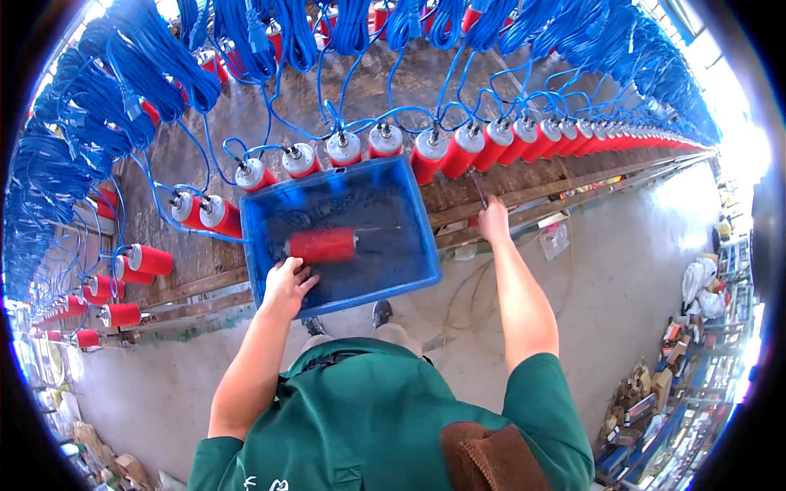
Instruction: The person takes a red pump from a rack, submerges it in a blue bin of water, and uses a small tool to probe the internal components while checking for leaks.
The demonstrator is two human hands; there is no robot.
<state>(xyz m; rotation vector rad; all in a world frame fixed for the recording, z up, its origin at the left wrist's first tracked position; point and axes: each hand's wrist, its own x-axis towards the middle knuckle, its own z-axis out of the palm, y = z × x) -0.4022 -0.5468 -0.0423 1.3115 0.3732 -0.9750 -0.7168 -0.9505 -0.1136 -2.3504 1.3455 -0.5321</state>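
My left hand (286, 284) grips the near rim of a blue plastic tub (413, 245), holding it over the edge of a long wooden bench. Inside the tub lies one red cylinder (322, 245) with a metal shaft pointing right. My right hand (493, 218) reaches to the bench and is closed on the handle of a dark metal tool (476, 185), whose tip points toward a row of red cylinders (458, 151) with white end caps. Each cylinder has a blue cable (352, 33) running from it to coiled bundles behind.
The row of red cylinders curves along the wooden bench (196, 245) from far left to far right. A grey concrete floor (639, 245) lies below. Cluttered boxes and tools (671, 376) sit at lower right, more clutter (90, 450) at lower left.
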